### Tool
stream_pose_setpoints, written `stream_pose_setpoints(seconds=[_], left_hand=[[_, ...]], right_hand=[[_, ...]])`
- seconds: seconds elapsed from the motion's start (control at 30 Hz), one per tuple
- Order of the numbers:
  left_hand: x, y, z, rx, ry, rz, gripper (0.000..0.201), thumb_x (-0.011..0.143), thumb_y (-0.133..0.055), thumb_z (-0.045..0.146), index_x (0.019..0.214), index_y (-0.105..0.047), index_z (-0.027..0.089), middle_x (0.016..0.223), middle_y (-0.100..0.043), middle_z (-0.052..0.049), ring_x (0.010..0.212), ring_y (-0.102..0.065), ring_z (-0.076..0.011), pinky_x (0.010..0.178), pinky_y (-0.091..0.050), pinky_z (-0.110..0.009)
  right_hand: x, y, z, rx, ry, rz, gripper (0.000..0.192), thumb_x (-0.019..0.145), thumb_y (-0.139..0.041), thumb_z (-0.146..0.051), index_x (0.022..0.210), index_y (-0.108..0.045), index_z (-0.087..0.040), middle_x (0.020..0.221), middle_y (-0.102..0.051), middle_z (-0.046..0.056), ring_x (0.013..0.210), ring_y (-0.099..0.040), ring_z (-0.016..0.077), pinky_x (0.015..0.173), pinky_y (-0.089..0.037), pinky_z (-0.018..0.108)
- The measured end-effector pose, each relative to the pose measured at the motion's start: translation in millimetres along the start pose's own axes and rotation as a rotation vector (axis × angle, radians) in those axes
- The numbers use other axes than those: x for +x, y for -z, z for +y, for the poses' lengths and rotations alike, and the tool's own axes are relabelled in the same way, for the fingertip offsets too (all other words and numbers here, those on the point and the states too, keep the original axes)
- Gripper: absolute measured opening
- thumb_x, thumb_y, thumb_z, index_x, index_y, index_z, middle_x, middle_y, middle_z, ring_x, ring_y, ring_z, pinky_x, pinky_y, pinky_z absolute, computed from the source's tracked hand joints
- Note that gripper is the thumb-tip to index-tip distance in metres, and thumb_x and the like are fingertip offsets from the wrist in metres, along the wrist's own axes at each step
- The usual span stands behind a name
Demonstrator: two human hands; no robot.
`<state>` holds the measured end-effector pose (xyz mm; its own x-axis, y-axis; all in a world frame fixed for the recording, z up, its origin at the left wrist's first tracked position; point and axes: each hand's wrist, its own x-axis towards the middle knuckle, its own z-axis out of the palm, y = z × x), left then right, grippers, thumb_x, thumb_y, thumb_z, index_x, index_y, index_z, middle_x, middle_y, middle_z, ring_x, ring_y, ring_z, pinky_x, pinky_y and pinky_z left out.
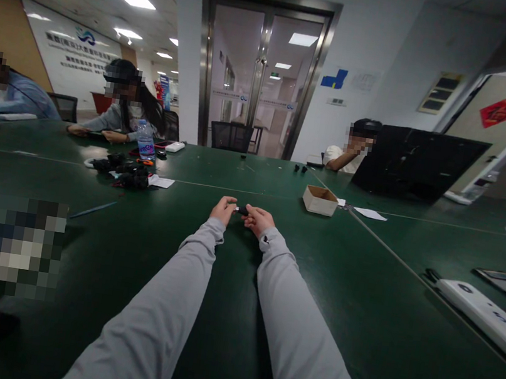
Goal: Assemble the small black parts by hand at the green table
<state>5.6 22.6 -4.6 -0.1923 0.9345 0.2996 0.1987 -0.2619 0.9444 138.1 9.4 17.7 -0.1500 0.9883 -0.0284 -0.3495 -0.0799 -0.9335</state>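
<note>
Both my arms in grey sleeves stretch forward over the dark green table (359,307). My left hand (222,210) and my right hand (257,219) meet at the table's middle, fingers pinched on a small black part (243,211) with a pale end, held between them just above the surface. What the part is exactly is too small to tell.
A small open cardboard box (320,199) sits to the right beyond my hands. A heap of black parts (125,173) and a water bottle (145,140) lie at the far left. A white power strip (486,316) lies at right. Other people sit at the far side, one behind a black laptop (416,164).
</note>
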Motion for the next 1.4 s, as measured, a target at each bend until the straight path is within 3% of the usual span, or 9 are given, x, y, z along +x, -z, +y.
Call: stream_pose_setpoints(seconds=[0.6,0.8,1.4], left_hand=[[0.6,-0.7,-0.1,0.011,-0.004,-0.038,0.023,0.068,-0.051,0.019,0.09,-0.057,0.019,0.058,-0.05,0.004,0.052,-0.047,-0.0083,0.05,-0.036,-0.019],[-1.3,0.0,2.5,-0.038,0.03,-0.111,0.022,0.075,-0.045,0.029,0.088,-0.058,0.017,0.047,-0.045,0.005,0.043,-0.043,-0.0086,0.043,-0.033,-0.019],[-2.5,2.8,7.4,-0.041,0.023,-0.109,0.021,0.07,-0.049,0.027,0.084,-0.06,0.016,0.044,-0.045,0.005,0.043,-0.043,-0.0085,0.044,-0.032,-0.019]], right_hand=[[1.7,1.5,1.0,-0.003,-0.011,-0.012,0.016,0.073,-0.064,-0.022,0.068,-0.055,-0.01,0.047,-0.058,0.003,0.035,-0.048,0.006,0.035,-0.042,0.016],[0.7,1.0,0.2,-0.018,-0.02,-0.026,0.016,0.074,-0.064,-0.022,0.067,-0.055,-0.01,0.047,-0.057,0.003,0.036,-0.047,0.0058,0.036,-0.042,0.016],[0.8,2.2,0.0,-0.03,-0.059,-0.067,0.005,0.075,-0.059,-0.014,0.077,-0.056,-0.011,0.054,-0.062,0.005,0.039,-0.051,0.0067,0.04,-0.046,0.017]])
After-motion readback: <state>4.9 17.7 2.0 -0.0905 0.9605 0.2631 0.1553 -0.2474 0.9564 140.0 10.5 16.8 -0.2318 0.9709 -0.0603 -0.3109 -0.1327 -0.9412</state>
